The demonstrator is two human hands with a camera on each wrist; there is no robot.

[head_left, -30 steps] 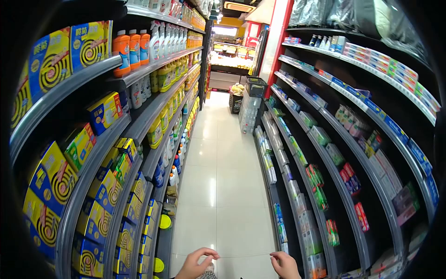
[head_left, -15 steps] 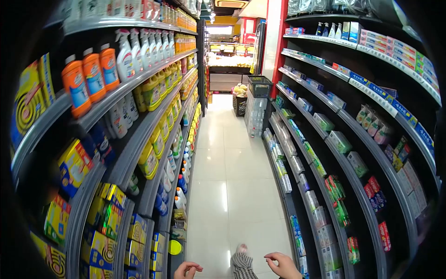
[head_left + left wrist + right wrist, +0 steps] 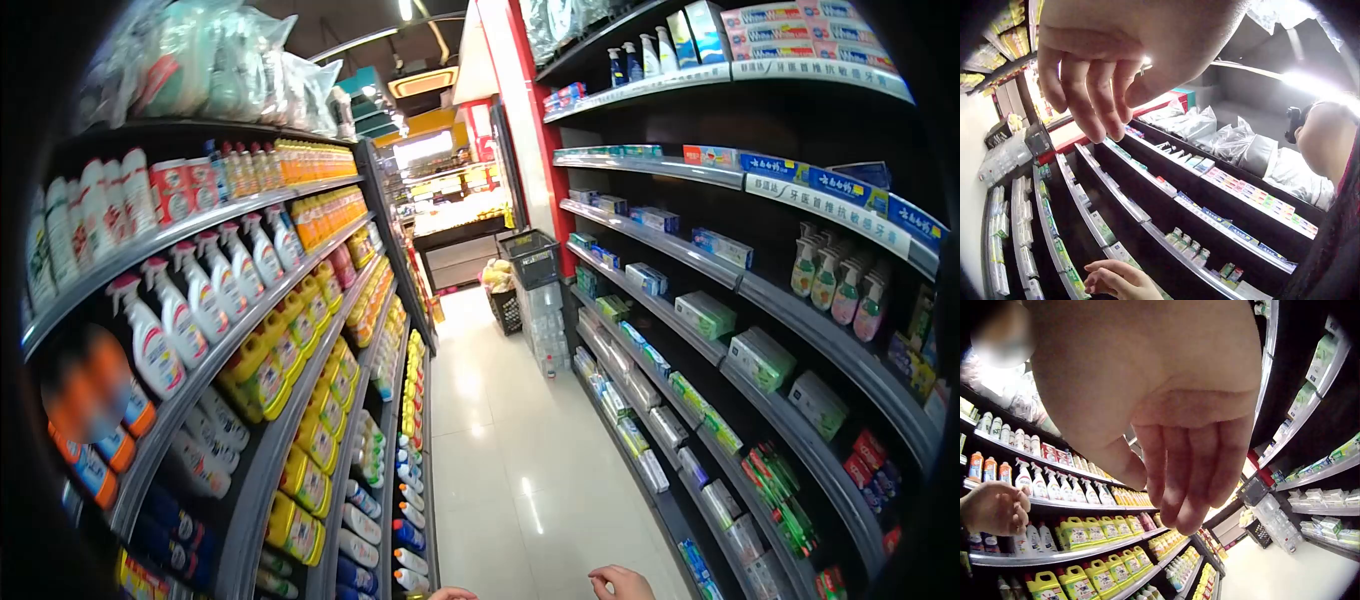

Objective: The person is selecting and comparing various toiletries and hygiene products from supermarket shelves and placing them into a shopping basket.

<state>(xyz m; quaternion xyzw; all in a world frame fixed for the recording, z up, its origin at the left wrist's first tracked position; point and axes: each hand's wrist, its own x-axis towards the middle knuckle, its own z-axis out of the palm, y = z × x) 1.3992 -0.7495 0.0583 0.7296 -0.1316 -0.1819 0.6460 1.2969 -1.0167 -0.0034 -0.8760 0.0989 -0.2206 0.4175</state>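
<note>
At the bottom edge of the head view, my left hand (image 3: 455, 594) shows only as a sliver of fingers. My right hand (image 3: 620, 584) hangs a little to its right over the aisle floor. In the left wrist view the left hand (image 3: 1129, 47) has loosely bent fingers with nothing in them. The right wrist view shows the right hand (image 3: 1166, 406) relaxed and holding nothing, its fingers side by side. Both hands hang apart from the shelves. White spray bottles (image 3: 160, 340) and yellow jugs (image 3: 262, 370) line the left shelves; toothpaste boxes (image 3: 790, 35) line the right.
A tiled aisle floor (image 3: 480, 480) runs between the two shelf rows. Farther along on the right stand a black crate (image 3: 530, 262) on stacked clear bottles (image 3: 545, 325) and a dark basket (image 3: 504, 308). Plastic-wrapped goods (image 3: 220, 75) sit on the top left shelf.
The view has moved forward along the aisle and tilted. The yellow-and-blue boxes on the left have mostly left the head view. Both hands sit lower in it, still holding nothing.
</note>
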